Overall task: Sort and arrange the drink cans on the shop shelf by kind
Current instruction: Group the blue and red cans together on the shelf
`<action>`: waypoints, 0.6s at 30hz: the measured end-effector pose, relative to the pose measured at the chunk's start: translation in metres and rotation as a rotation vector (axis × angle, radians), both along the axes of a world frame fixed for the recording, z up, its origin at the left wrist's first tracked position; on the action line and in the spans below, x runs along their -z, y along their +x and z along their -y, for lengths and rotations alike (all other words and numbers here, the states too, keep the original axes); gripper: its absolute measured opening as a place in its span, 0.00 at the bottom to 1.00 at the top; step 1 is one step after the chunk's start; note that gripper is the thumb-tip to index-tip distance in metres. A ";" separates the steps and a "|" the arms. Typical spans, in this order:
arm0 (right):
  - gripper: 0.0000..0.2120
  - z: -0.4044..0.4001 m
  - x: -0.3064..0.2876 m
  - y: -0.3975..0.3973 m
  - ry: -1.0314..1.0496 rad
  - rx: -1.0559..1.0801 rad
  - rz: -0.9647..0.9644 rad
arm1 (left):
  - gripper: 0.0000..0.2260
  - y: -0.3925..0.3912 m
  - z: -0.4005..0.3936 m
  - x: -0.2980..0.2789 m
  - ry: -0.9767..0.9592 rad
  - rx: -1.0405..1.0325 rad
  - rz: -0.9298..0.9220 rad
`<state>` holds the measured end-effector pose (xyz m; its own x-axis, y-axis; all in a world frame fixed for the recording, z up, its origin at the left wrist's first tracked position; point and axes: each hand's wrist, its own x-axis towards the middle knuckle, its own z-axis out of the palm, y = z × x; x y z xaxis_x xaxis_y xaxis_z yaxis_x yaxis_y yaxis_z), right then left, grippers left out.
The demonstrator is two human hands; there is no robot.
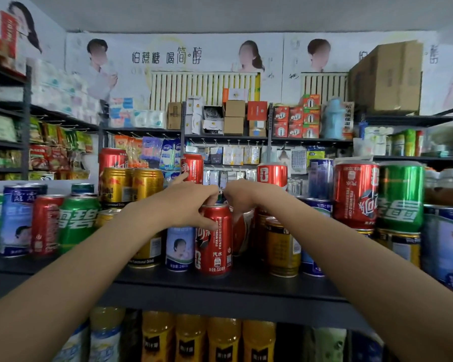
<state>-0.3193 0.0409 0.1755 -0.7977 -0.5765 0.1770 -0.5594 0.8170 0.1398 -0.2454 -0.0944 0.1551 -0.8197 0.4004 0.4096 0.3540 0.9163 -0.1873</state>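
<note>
On the left of the shelf (233, 286), green, blue and red cans stand mixed. At the middle, the left hand (186, 205) pinches the rim of an upright red cola can (215, 239) near the front edge. The right hand (242, 197) curls just beside it, seemingly round a second red can (242, 231), though that grip is partly hidden. Crowded gold cans (283, 246) on the right could topple if nudged.

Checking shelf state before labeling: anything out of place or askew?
Kinds are mixed: a red cola can stands between a blue-white can and gold cans, held by the left hand. Nothing looks spilled or dented.
</note>
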 end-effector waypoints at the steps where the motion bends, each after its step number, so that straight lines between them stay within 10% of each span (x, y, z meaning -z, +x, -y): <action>1: 0.20 -0.002 0.000 0.002 0.005 -0.008 -0.008 | 0.15 0.000 0.000 0.000 0.001 -0.003 0.000; 10: 0.18 -0.049 -0.052 0.074 -0.521 -0.124 -0.279 | 0.15 0.005 -0.006 -0.008 0.085 -0.033 0.071; 18: 0.26 -0.072 -0.016 0.105 -1.434 -0.430 -0.242 | 0.11 0.032 -0.028 -0.038 1.514 0.739 0.458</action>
